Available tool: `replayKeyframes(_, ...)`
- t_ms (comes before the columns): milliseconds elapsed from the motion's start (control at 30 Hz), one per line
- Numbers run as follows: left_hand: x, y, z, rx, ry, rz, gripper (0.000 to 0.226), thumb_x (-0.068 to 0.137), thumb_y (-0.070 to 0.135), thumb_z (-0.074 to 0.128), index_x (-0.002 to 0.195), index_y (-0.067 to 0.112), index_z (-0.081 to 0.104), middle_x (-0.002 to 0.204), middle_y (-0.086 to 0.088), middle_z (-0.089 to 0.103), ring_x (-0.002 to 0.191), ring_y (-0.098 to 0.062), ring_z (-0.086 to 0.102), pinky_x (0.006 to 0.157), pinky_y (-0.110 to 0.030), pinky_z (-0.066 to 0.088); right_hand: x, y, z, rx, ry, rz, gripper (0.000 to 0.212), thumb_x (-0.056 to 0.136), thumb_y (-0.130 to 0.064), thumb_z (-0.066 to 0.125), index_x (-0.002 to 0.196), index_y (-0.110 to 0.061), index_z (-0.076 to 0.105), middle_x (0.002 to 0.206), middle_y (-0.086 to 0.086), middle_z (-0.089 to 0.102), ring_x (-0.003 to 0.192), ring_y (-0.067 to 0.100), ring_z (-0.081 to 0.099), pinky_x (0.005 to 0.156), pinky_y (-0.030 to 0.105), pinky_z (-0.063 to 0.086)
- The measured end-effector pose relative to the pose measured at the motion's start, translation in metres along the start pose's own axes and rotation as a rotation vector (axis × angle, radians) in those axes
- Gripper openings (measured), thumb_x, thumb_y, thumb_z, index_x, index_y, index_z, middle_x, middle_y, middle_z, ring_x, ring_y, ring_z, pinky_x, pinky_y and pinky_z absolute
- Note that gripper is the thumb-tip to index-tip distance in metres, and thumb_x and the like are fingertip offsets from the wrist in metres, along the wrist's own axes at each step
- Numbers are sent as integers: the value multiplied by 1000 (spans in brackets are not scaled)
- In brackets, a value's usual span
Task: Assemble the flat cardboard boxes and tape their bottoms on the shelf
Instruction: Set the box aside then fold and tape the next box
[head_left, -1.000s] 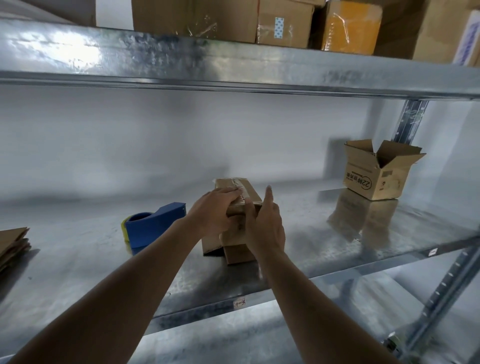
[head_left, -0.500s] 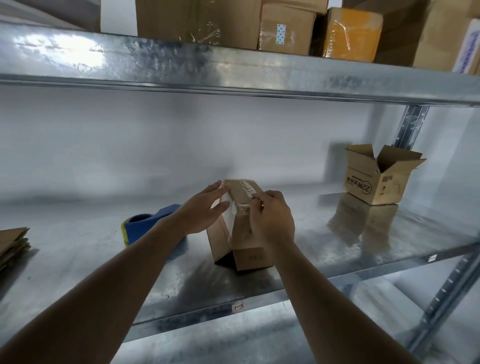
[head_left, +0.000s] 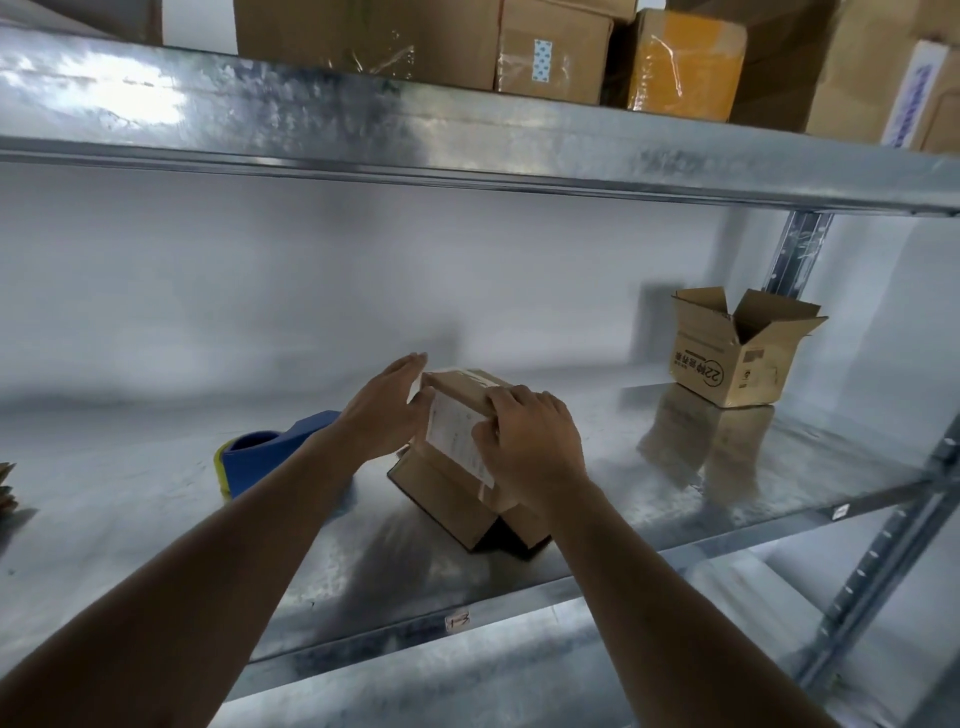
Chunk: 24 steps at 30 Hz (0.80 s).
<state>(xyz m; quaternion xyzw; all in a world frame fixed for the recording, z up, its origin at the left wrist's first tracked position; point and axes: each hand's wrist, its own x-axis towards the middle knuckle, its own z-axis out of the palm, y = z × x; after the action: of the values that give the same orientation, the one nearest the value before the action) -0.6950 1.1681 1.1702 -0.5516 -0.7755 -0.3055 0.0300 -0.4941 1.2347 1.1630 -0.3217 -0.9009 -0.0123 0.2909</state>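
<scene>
place: stockroom | evidence: galvanised steel racking (head_left: 467, 135); taped parcels (head_left: 556, 52) stacked above; blue tape dispenser (head_left: 275, 452)

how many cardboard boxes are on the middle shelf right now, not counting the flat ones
2. One small box sits tilted at the centre between both hands; one open-flapped box stands at the far right by the upright. Flat cardboard shows at the left edge; more may lie out of frame.

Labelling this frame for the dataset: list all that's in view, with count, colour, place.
small cardboard box: 1, brown, tape across the top, middle of shelf, tilted, between both hands
open box: 1, brown, printed, flaps up, shelf right
tape dispenser: 1, blue, behind left forearm
flat cardboard: stack, brown, left edge
stored boxes: several, brown and orange, upper shelf
shelf: grey metal
left hand: flat against box's left side
right hand: curled over box's top
</scene>
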Motion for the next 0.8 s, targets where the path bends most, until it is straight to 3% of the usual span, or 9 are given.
replayKeyframes(100, 2, 6, -1, -44, 6, -64, 51, 111, 30, 43, 158, 11, 39, 160, -6, 45, 147, -28, 42, 115, -35, 36, 1, 9, -2, 1, -58, -40, 44, 106, -36, 38, 144, -18, 51, 142, 2, 56, 127, 23, 53, 116, 40, 39)
replayKeyframes(167, 2, 11, 0, -55, 42, -64, 39, 110, 20, 44, 145, 8, 55, 141, -10, 63, 129, -31, 57, 95, -32, 44, 3, 15, 2, -31, -88, -62, 47, 110, -38, 34, 152, -19, 43, 150, 2, 51, 138, 22, 47, 123, 41, 31)
replayKeyframes(233, 3, 12, 3, -83, 75, -68, 33, 107, 9, 43, 132, 7, 65, 123, -8, 70, 111, -28, 63, 83, -29, 43, 4, 20, 5, -60, -97, -62, 51, 111, -43, 31, 156, -19, 36, 154, 2, 47, 145, 23, 41, 127, 43, 24)
replayKeyframes(300, 2, 12, 3, -113, 82, -79, 36, 104, 2, 44, 130, 8, 67, 117, -2, 69, 106, -21, 60, 83, -29, 42, 4, 23, 7, -99, -103, -52, 55, 110, -43, 37, 159, -18, 30, 159, 3, 42, 151, 26, 33, 129, 46, 18)
replayKeyframes(433, 1, 11, 0, -131, 126, -53, 37, 99, -3, 47, 124, 9, 72, 118, -7, 74, 104, -18, 67, 89, -26, 48, 3, 24, 6, -219, -93, 65, 78, 98, -32, 66, 162, -20, 23, 163, 7, 34, 157, 32, 18, 127, 55, 0)
replayKeyframes(500, 0, 11, 0, -204, 127, -22, 35, 100, -4, 47, 116, 10, 75, 106, -5, 78, 90, -12, 73, 91, -30, 59, 2, 22, 6, -226, -54, 148, 82, 92, -25, 72, 160, -20, 28, 159, 8, 37, 154, 33, 22, 125, 60, 3)
replayKeyframes(600, -3, 10, 2, -270, 108, 31, 36, 98, -7, 49, 107, 12, 79, 96, -2, 79, 83, -11, 75, 88, -37, 63, 0, 16, 16, -210, 49, 114, 75, 79, -18, 80, 147, -20, 49, 143, 9, 51, 140, 35, 42, 119, 57, 21)
replayKeyframes(700, -4, 8, 3, -237, 121, 51, 34, 95, -9, 57, 104, 12, 82, 93, 2, 78, 85, -12, 73, 87, -30, 61, 2, 11, 31, -86, 123, 19, 64, 74, -21, 80, 135, -17, 60, 136, 9, 60, 136, 39, 50, 113, 58, 32)
replayKeyframes(800, -6, 9, 1, -171, 123, 49, 31, 97, -5, 59, 109, 13, 81, 107, -1, 79, 93, -13, 71, 87, -21, 55, 4, 3, 37, -21, 137, -24, 62, 79, -35, 79, 136, -22, 59, 139, 5, 60, 138, 38, 48, 115, 65, 27)
